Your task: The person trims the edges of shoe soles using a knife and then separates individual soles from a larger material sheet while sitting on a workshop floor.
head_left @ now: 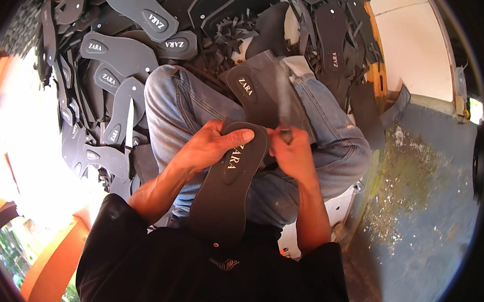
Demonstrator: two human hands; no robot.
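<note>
Dark grey sole [220, 199], clamped in the left grip [208, 145]; blurred knife [284, 98], clamped in the right grip [294, 154]. Probably light, bendy; best pinched near the edges.

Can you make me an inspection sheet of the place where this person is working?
Surface: faded blue denim legs, plus a flat dark-grey sheet.
Job's things: long dark-grey sole with an oval emblem; motion-blurred tool with a dark handle.
Clutter: loose flat dark-grey soles, thin black offcuts.
Hands: left hand holds the sole, thumb on top; right hand grips the tool.
Cables: nothing seen.
Surroundings: smooth white panel, stained blue-grey floor at right.
</note>
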